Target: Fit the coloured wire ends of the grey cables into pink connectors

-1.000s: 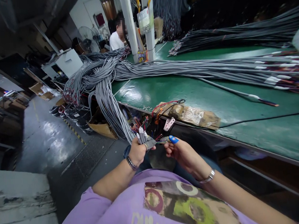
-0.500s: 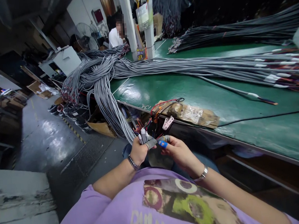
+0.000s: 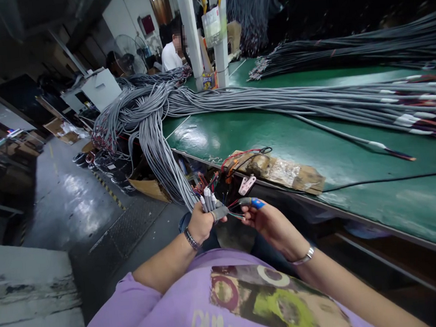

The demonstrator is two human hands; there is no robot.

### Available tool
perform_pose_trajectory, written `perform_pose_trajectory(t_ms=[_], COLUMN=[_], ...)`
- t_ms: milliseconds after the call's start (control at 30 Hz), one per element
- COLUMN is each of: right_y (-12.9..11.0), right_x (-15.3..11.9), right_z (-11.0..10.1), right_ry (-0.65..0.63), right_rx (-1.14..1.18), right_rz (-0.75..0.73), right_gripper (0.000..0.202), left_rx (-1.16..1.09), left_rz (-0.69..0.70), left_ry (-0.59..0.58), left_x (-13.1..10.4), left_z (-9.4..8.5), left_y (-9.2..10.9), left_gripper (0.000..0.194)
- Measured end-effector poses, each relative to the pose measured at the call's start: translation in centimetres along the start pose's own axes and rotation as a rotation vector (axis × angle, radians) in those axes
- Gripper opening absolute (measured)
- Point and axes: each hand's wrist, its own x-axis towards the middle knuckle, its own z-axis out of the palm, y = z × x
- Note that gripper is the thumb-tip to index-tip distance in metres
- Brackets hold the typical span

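My left hand (image 3: 203, 223) is closed around the ends of several grey cables (image 3: 161, 155), which hang off the bench edge in a thick bundle. White sleeves (image 3: 207, 193) and loose coloured wire ends stick up above that hand. Grey tape wraps its thumb. Just to the right, my right hand (image 3: 264, 217) pinches thin coloured wires (image 3: 236, 213) that run out from the left hand's grip. Its fingertips carry grey and blue tape. Which wires sit between those fingers is too small to tell.
A green bench (image 3: 216, 133) carries a long row of grey cables (image 3: 291, 98). At its front edge lie a taped cardboard piece (image 3: 289, 171) and a pink clip-like object (image 3: 247, 185). A co-worker in white (image 3: 171, 56) sits behind a white post (image 3: 190, 36). An open carton (image 3: 150, 188) stands below the bundle.
My right hand has moved right, away from the left, and thin coloured wires now show stretched between the two. The left hand keeps its grip on the cables.
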Motion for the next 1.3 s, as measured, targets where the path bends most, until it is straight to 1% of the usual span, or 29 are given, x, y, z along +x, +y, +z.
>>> perform_pose_trajectory(t_ms=[100, 167, 233, 333, 467, 700, 833, 967, 1033, 1167, 1233, 1300], right_y=[-0.6, -1.2, -1.9, -2.7, -2.9, -2.6, -2.5, -2.4, -2.3, -2.1, -2.2, -2.3], right_x=[1.1, 1.9, 2.5, 3.5, 4.1, 4.1, 4.3, 4.3, 4.2, 3.7, 3.5, 3.2], right_z=[-1.1, -1.2, -0.9, 0.2, 1.3, 1.5, 1.5, 1.8, 1.8, 1.4, 1.2, 1.2], right_ry=[0.079, 0.091, 0.05, -0.012, 0.021, 0.039, 0.08, 0.1, 0.086, 0.045, 0.008, -0.036], right_rx=[0.025, 0.028, 0.031, 0.054, 0.073, 0.157, 0.175, 0.149, 0.137, 0.138, 0.152, 0.16], right_rz=[-0.006, 0.0, 0.013, 0.001, -0.082, -0.078, -0.112, -0.153, -0.144, -0.079, -0.037, 0.005], right_gripper=[0.032, 0.036, 0.042, 0.044, 0.036, 0.037, 0.033, 0.031, 0.034, 0.041, 0.046, 0.047], left_rx=[0.01, 0.034, 0.049, 0.027, 0.015, -0.006, 0.033, 0.054, 0.043, 0.025, 0.024, 0.017], left_rz=[-0.052, -0.094, -0.128, -0.175, -0.242, -0.3, -0.297, -0.309, -0.308, -0.279, -0.264, -0.228], left_ry=[-0.08, -0.167, -0.253, -0.315, -0.37, -0.417, -0.458, -0.461, -0.459, -0.455, -0.42, -0.355], left_x=[0.3, 0.7, 1.3, 2.3, 3.5, 4.5, 4.7, 4.8, 4.8, 4.3, 3.5, 2.6], left_z=[-0.3, -0.5, -0.8, -0.9, -0.6, 0.6, 0.7, 0.7, 0.6, 0.3, 0.2, 0.3], left_y=[0.3, 0.5, 0.6, 0.7, 0.9, 1.4, 1.1, 0.6, 0.6, 0.8, 1.0, 0.9], left_gripper=[0.033, 0.032, 0.032, 0.032, 0.033, 0.033, 0.03, 0.028, 0.029, 0.032, 0.034, 0.036])
